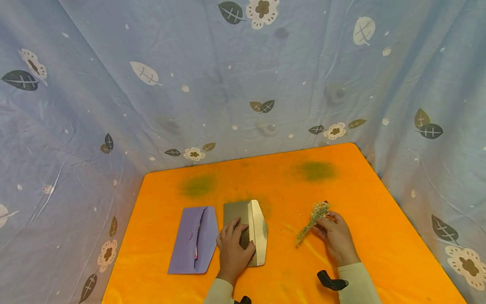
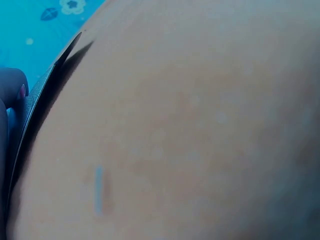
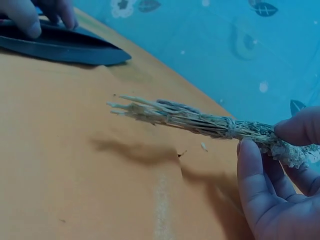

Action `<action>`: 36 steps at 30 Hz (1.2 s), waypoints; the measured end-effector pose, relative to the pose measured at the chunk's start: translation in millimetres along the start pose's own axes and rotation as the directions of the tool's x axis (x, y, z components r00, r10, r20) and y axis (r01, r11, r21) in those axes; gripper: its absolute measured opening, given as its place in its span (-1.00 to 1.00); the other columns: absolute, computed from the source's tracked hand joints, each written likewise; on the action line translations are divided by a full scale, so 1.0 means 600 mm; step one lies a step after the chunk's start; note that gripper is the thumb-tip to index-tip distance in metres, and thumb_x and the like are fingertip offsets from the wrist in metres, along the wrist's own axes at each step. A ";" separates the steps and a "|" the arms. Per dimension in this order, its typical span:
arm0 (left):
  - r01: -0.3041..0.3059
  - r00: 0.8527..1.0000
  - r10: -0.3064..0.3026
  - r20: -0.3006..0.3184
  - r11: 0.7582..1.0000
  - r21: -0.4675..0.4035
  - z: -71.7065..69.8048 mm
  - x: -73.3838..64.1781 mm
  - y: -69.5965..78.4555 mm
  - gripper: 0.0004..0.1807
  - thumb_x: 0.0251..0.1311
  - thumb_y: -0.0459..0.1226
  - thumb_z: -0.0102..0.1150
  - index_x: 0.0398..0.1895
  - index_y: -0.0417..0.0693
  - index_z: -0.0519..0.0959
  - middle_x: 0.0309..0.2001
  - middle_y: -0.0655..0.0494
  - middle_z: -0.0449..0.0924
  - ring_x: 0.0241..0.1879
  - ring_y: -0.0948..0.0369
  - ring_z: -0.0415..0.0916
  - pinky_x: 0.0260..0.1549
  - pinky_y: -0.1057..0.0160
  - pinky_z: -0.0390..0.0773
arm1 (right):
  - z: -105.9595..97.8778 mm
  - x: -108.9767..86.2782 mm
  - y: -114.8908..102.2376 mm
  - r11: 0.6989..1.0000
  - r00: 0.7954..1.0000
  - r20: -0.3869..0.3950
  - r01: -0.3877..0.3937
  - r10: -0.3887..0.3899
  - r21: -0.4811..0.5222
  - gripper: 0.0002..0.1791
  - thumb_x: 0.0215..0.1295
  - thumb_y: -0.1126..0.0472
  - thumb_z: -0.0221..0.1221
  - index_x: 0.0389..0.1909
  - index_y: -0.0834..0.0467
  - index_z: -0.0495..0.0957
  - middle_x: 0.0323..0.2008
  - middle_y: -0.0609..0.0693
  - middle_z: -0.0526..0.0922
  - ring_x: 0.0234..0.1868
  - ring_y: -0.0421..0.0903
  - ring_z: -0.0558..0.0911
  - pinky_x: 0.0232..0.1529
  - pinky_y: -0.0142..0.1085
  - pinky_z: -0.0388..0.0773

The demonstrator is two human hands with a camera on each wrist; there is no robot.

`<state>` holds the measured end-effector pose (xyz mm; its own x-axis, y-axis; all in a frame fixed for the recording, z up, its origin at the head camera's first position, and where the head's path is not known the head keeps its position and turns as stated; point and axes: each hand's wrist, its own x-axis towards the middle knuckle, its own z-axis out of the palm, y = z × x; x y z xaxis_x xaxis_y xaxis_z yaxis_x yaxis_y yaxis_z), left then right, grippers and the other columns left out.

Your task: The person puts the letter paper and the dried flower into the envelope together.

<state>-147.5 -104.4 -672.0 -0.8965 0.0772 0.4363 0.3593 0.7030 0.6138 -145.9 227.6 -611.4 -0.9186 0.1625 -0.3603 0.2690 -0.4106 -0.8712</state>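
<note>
My left hand [image 1: 233, 249] lies over a gold-brown envelope [image 1: 235, 207] and grips it, thumb and fingers bent at its body near the mouth. The envelope's shiny flap [image 1: 260, 232] is folded out to the right. From the right wrist, the mouth of this envelope [image 3: 95, 52] gapes, with left fingertips at its edge. My right hand [image 1: 336, 236] pinches a small bunch of dried flowers [image 3: 200, 122] between thumb and fingers, above the table. Its tied stems point left toward the envelope; the pale flower heads are partly hidden by the fingers.
Left of the gold-brown envelope lies a purple envelope [image 1: 182, 245], flap out, with something thin and reddish showing in its mouth. The orange tabletop [image 1: 281, 185] has greenish smudges and small plant crumbs. Patterned curtains [image 1: 228, 63] surround it at the back and sides.
</note>
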 end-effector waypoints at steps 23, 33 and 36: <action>0.005 1.000 -0.005 0.008 1.000 0.015 -0.001 0.000 0.003 -0.48 0.06 -0.26 0.49 0.18 0.06 0.72 0.50 -0.06 0.46 0.41 -0.13 0.33 0.25 -0.42 0.08 | 0.066 -0.001 0.030 0.998 0.993 0.122 -0.002 -0.006 0.063 -0.53 0.65 0.46 0.04 0.44 0.33 0.13 0.05 0.17 0.50 -0.06 -0.06 0.73 0.16 -0.11 0.66; -0.004 1.000 0.004 -0.001 1.000 0.016 0.001 0.000 0.001 -0.48 0.06 -0.27 0.49 0.18 0.05 0.72 0.50 -0.07 0.46 0.41 -0.14 0.33 0.23 -0.42 0.10 | 0.099 -0.011 0.038 0.997 0.989 0.144 0.033 -0.043 0.077 -0.65 0.62 0.49 0.03 0.28 0.35 0.19 0.06 0.20 0.48 -0.05 -0.07 0.71 0.15 -0.13 0.67; -0.002 1.000 0.002 0.002 1.000 0.014 0.000 0.000 0.002 -0.48 0.06 -0.27 0.49 0.18 0.05 0.72 0.50 -0.07 0.46 0.41 -0.14 0.33 0.25 -0.42 0.09 | 0.110 -0.014 0.042 0.996 0.988 0.150 0.030 -0.042 0.081 -0.63 0.61 0.50 0.03 0.31 0.38 0.19 0.07 0.21 0.50 -0.05 -0.07 0.72 0.14 -0.13 0.67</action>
<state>-146.8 -103.6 -671.4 -0.8965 0.0799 0.4358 0.3571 0.7127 0.6038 -150.4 156.9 -608.3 -0.9620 0.0432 -0.2697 0.2174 -0.4768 -0.8517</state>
